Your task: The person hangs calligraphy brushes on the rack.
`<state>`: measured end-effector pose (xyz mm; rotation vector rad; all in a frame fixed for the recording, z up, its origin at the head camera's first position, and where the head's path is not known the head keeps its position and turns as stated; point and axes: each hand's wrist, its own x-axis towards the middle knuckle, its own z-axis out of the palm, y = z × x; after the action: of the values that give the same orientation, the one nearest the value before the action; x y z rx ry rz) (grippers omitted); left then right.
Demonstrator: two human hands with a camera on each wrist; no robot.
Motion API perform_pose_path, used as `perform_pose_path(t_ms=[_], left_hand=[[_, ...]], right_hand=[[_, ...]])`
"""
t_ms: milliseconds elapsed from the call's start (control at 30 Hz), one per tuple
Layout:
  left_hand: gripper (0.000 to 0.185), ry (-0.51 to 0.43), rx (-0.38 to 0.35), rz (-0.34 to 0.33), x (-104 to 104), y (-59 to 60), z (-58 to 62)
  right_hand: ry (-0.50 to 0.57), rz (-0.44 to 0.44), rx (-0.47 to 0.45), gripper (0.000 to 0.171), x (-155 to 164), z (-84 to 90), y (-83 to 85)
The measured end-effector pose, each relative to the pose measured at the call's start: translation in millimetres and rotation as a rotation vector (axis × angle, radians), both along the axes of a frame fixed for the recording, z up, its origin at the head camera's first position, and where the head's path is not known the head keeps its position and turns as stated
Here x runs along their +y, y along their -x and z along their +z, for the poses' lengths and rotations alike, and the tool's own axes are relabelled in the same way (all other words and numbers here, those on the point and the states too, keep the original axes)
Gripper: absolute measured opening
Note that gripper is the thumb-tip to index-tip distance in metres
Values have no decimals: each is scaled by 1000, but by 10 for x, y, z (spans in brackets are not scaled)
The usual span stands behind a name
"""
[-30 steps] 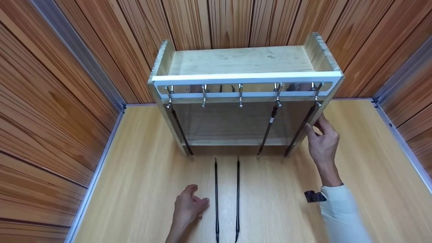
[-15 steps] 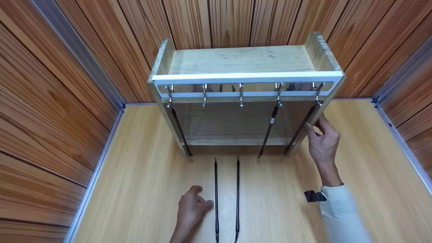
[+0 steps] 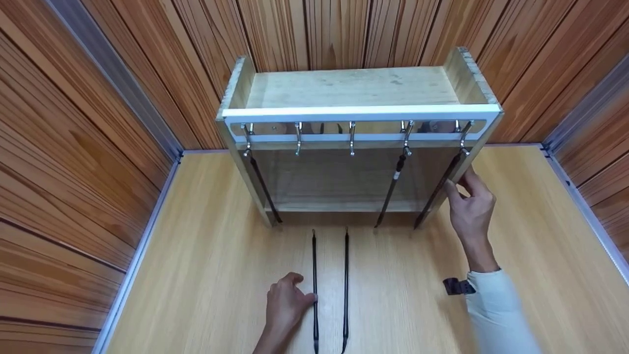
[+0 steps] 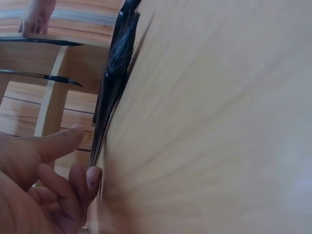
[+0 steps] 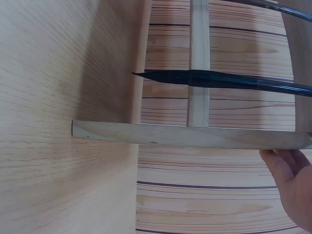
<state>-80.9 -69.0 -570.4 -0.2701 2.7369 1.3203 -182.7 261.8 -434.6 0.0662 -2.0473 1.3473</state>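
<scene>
Two black-handled calligraphy brushes lie on the table, the left brush (image 3: 315, 265) and the right brush (image 3: 347, 275), loop ends toward the rack. My left hand (image 3: 286, 305) is beside the left brush, its thumb tip right at the handle and its fingers loosely bent. In the left wrist view, the dark bristles of a lying brush (image 4: 119, 58) show beyond the fingers. My right hand (image 3: 472, 209) holds the right side panel of the wooden rack (image 3: 354, 88), thumb at the front edge. Three brushes hang from its hooks: one at left (image 3: 265, 189) and two at right (image 3: 390, 191).
A white rail (image 3: 363, 114) with several metal hooks runs across the rack's front; the middle two hooks carry no brush. Wood-plank walls (image 3: 73, 147) enclose the table (image 3: 196, 275) at the back and sides. A black strap (image 3: 457, 286) is at the right wrist.
My left hand has moved right, from a small gap away to the left brush's handle. My right hand stays on the rack's side panel. The hanging brushes sway slightly.
</scene>
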Motion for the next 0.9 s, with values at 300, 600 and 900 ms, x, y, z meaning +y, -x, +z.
perform_pose_path(t_ms=[300, 600, 900], left_hand=[[41, 157, 2, -2, 111, 47, 13], [28, 104, 20, -37, 113, 47, 12], [22, 96, -3, -54, 166, 54, 35]], right_hand=[[5, 8, 16, 40, -6, -5, 1], [2, 9, 28, 41, 2, -11, 20], [10, 1, -8, 41, -4, -5, -3]])
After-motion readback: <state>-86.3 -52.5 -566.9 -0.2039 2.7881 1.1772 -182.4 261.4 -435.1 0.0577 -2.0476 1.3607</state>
